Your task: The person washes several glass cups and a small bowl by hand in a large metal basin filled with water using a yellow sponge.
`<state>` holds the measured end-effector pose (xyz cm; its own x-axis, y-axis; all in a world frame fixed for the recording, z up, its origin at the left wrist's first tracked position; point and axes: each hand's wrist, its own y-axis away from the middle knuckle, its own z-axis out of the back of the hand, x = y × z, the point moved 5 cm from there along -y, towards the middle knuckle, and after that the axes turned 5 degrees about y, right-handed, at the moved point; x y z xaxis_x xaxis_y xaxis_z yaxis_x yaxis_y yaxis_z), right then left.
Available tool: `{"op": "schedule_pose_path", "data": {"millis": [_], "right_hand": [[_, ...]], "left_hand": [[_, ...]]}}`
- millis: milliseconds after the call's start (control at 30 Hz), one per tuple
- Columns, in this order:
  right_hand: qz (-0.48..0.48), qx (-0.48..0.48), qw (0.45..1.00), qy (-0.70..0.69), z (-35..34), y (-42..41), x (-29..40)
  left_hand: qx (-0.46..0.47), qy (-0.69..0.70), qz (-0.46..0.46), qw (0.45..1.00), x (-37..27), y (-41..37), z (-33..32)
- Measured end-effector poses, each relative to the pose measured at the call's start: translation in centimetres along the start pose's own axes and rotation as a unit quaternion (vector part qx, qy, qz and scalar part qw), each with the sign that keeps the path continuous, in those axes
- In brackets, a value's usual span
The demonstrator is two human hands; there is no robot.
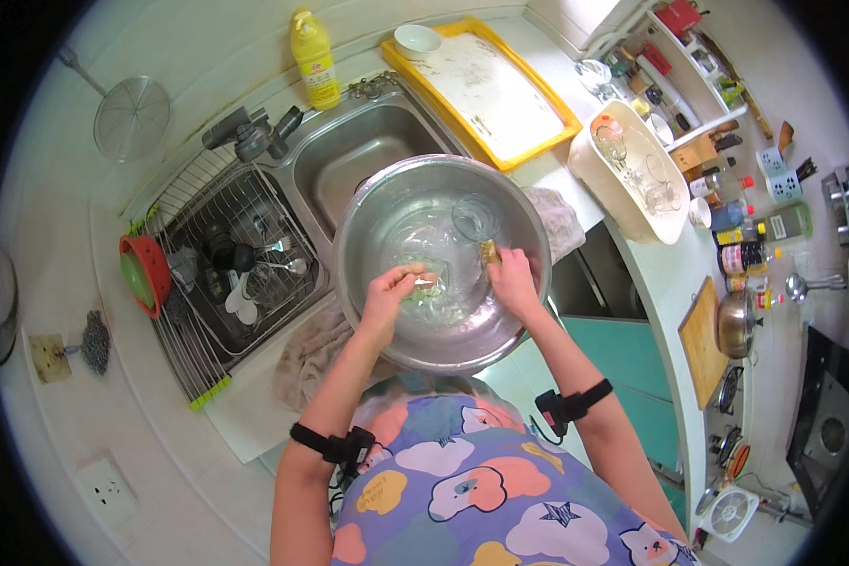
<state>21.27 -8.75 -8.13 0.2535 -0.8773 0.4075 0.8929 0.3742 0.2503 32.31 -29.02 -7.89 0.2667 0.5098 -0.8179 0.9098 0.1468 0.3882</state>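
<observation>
A wide stainless steel basin [460, 345] with water in it sits before me, partly over the sink's front edge. My left hand [389, 293] reaches in from the left, its fingertips pinched on the edge of a clear glass vessel [435, 272]; glare and water blur its outline. My right hand [513, 279] grips a yellowish scrubbing pad [489, 251] near the basin's right wall. Just beyond that pad, a round clear glass bowl [475, 218] rests inside the basin.
Behind the basin is a steel sink [354, 152] with a faucet [258, 138]. Left stands a dish rack [184, 354] holding utensils. A yellow-rimmed board [495, 92] and a cream tub of glassware [626, 194] lie right. Towels [315, 354] flank the basin; a yellow bottle [316, 64] stands behind.
</observation>
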Motion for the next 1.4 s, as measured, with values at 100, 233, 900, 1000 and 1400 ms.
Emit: {"op": "schedule_pose_path", "data": {"millis": [100,233,900,1000,1400], "right_hand": [[0.069,-0.072,0.993,0.057,-2.8,0.2,1.2],[0.043,-0.036,0.993,-0.105,-3.1,0.7,2.4],[0.017,-0.211,0.954,-0.211,1.1,2.9,2.9],[-0.032,-0.254,0.958,-0.127,-2.2,1.3,1.4],[0.147,-0.191,0.943,-0.23,-2.9,1.6,11.0]], "left_hand": [[-0.035,0.073,0.048,0.996,0.8,-0.2,0.0],[-0.079,0.094,0.101,0.987,1.6,-0.5,-0.1],[-0.1,0.226,0.104,0.963,-0.7,-0.1,-0.5],[-0.137,0.2,0.125,0.962,0.8,-0.3,0.2],[0.034,0.046,0.007,0.998,4.9,-2.1,2.5]]}}
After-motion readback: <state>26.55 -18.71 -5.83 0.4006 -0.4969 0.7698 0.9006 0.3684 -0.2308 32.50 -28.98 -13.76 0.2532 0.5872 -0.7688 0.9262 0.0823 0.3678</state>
